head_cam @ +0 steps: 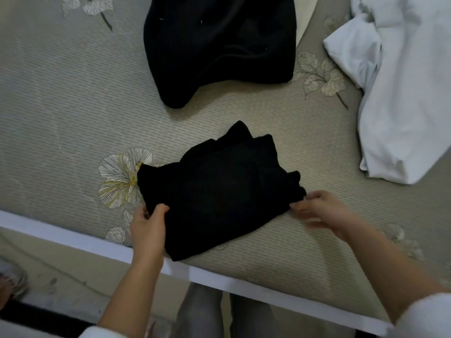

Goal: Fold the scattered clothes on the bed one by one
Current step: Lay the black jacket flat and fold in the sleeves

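The folded black garment [219, 196] lay at lower centre on the bed [61, 106], its folds lost in the dark cloth. The left hand [148, 223] clutched its left edge, and the blurred right hand [319, 211] pinched its right corner. Another black garment [219, 45] was cut off at top centre, and a white garment [402, 93] at the right edge.

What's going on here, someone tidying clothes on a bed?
A person standing by the bed is folding a black garment. The left hand grips its near left corner, thumb on top, and the right hand holds its right edge. It is already a rough, partly folded bundle. A second black garment lies further back on the bed, and a white garment lies crumpled at the right; neither is touched.
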The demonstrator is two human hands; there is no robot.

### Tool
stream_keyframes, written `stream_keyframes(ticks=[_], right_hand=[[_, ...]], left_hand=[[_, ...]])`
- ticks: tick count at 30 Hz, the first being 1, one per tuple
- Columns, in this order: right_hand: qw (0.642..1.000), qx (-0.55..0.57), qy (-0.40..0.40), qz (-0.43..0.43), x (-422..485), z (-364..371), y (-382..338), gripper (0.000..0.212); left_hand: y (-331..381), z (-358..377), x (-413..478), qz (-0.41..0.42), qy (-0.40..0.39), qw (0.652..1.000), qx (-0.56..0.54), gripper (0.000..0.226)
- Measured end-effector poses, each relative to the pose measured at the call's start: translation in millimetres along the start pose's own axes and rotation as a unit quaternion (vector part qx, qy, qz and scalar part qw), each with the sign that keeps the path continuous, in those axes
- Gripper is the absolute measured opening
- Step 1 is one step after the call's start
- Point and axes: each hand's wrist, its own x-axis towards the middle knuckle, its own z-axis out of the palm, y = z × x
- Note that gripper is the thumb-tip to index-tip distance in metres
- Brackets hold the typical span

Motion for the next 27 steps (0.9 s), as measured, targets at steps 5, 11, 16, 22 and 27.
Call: stream_keyframes(ticks=[5,11,16,22,27], right_hand=[[0.984,0.016,0.133,-0.116,6,-10,-24,0.081],[0.992,-0.012,0.071,-0.103,8,45,-54,0.081],[0.991,0.108,-0.05,-0.063,-24,34,-44,0.023],[0.979,0.186,-0.064,-0.06,-56,-43,22,0.031],[0.933,0.356,0.009,-0.047,-85,-119,112,0.023]], left_hand=[[-6,-18,11,-0.037,-0.025,0.997,0.061,0.039],[0,-15,5,-0.092,-0.102,0.99,0.038,0.027],[26,-12,-4,-0.083,-0.16,0.981,0.075,0.019],[57,33,-37,-0.025,-0.254,0.961,0.103,0.035],[53,122,-101,-0.006,-0.381,0.915,0.13,0.039]])
